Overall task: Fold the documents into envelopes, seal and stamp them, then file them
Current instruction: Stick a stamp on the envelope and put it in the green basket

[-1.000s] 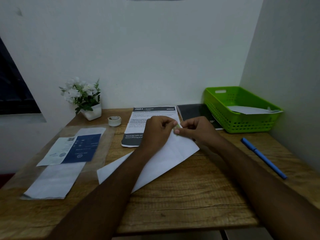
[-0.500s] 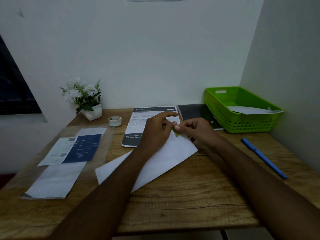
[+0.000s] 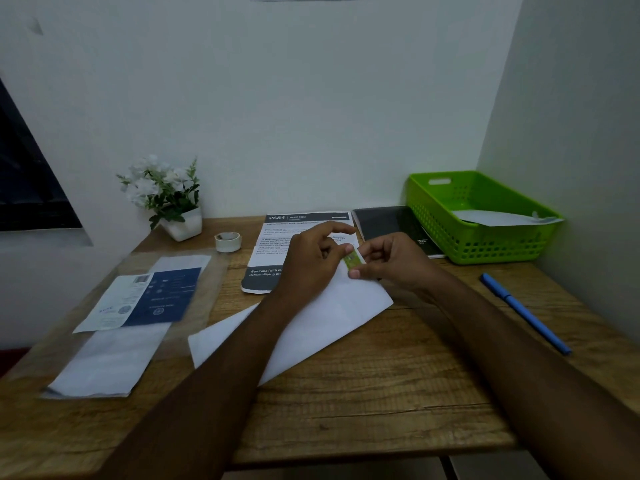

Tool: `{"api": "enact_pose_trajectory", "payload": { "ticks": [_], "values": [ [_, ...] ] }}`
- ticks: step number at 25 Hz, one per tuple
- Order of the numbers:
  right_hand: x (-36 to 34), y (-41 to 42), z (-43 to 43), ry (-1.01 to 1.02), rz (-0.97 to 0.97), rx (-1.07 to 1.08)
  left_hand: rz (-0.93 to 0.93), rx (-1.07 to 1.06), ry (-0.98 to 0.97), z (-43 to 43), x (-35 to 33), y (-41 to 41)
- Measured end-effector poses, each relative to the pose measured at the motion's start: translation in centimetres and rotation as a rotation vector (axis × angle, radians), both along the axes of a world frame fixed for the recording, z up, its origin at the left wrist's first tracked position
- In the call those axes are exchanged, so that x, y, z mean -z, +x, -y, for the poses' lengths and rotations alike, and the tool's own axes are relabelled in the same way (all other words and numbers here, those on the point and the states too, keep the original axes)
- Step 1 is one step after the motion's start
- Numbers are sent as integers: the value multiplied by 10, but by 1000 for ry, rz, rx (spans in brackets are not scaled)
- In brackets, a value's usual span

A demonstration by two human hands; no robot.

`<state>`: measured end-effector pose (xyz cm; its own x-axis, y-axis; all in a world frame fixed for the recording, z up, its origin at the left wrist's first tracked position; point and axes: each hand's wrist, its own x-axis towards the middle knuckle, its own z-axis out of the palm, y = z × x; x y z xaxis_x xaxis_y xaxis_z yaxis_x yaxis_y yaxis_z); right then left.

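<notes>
Item: white envelope (image 3: 332,320), flat paper, oblong with crisp corners, lying askew at the middle of the wooden desk (image 3: 398,403), whose top is matt with a visible grain; all places below are given from this envelope. Left hand (image 3: 308,268): rests on the envelope's far end, seemingly to pin it down, thumb and forefinger closed on one end of the stamp (image 3: 353,259), the other fingers lifted. Right hand (image 3: 391,261): just beyond the far corner, fingertips pinched on the stamp's other end. Stamp: a small greenish slip, thin and slightly tilted, held just above the far corner; whether it already touches the paper cannot be told. Judged step: stamping, the piece held between both hands most likely for aligning or peeling before it is pressed down. Printed document (image 3: 277,251): beyond the envelope, partly under the left hand, white sheet with dark header and footer bands, lying flat and unfolded. Tape roll (image 3: 227,241): beyond and to the left, a small pale ring. Potted plant (image 3: 166,199): farther left by the wall, white blossoms in a white pot. Clear sleeve with papers (image 3: 131,306): to the left, glossy film over a blue-and-white leaflet. Dark notebook (image 3: 398,226): beyond and to the right, matt cover. Green basket (image 3: 478,216): farther right in the corner, perforated plastic, rectangular, already holding a white paper piece, presumably the filing place. Blue pen (image 3: 523,311): to the right, slim, lying loose on the desk.
</notes>
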<state>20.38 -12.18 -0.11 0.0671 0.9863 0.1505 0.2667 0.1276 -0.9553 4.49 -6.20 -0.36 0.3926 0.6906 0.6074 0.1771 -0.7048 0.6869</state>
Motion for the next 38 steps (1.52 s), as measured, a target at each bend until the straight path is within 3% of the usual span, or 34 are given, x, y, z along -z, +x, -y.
{"api": "enact_pose_trajectory", "payload": {
  "ticks": [11, 23, 25, 29, 32, 38],
  "values": [
    [3, 5, 0, -52, -6, -11, -96, 57, -60, -2, 3, -2],
    [1, 5, 1, -40, 13, 22, -250, 16, 180, 1, 5, -4],
    [0, 7, 0, 14, -10, 79, -268, -42, 286, 6, 0, -4],
    [-4, 18, -1, 160, -75, 255, -229, -234, 699, 17, -9, 3],
    [-6, 21, -2, 243, -130, 424, -111, -284, 738, 28, -5, 6],
    [-16, 22, 3, 423, -286, 687, -78, -228, 764, 35, 3, 9]
  ]
}}
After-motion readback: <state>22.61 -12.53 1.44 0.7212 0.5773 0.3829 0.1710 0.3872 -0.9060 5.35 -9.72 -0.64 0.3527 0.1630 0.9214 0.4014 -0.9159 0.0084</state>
